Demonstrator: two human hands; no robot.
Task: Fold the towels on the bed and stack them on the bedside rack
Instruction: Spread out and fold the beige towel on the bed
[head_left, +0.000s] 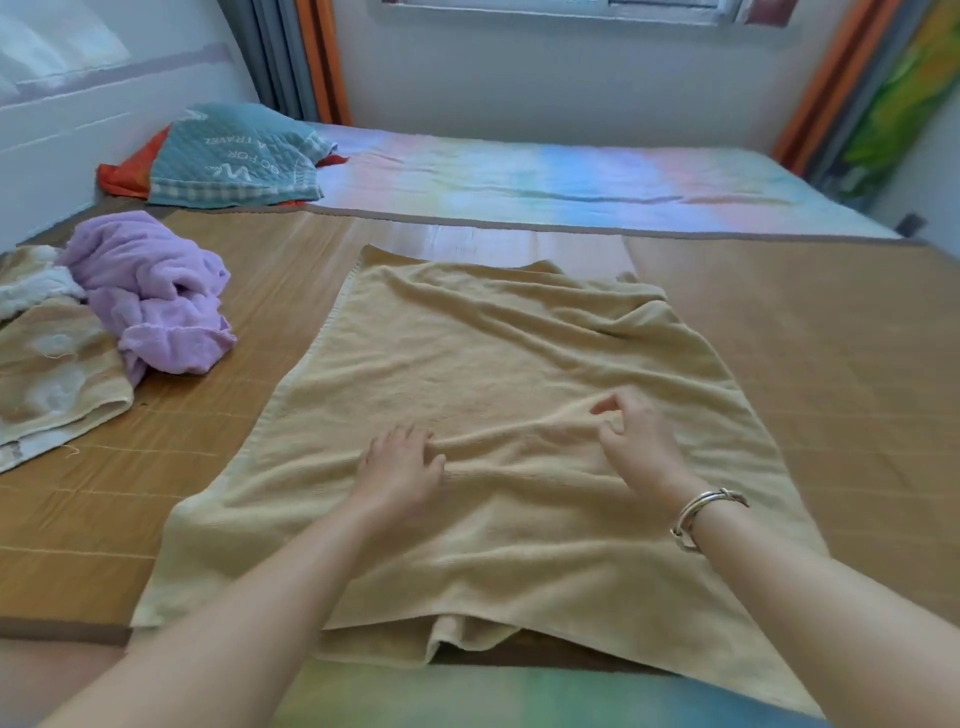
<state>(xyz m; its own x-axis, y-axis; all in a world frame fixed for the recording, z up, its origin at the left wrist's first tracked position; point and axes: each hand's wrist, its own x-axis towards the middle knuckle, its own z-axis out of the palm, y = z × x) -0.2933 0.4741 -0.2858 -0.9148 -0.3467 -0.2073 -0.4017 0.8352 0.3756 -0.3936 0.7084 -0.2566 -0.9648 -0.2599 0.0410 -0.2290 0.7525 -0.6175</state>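
A large beige towel (483, 364) lies spread out and wrinkled on the bamboo mat (810, 332) of the bed, its near edge hanging over the bed's front. My left hand (400, 470) rests on the towel's middle with fingers bent into a raised crease. My right hand (634, 436), a silver bangle on its wrist, pinches the same crease between thumb and fingers. At the left lie a crumpled lilac towel (150, 296) and a beige-and-white patterned towel (52, 379), unfolded. The rack is not in view.
A teal quilted pillow (234, 156) on an orange cloth lies at the back left by the wall. A pastel striped sheet (571, 176) covers the far half of the bed. Curtains hang at both back corners. Bare mat lies right of the towel.
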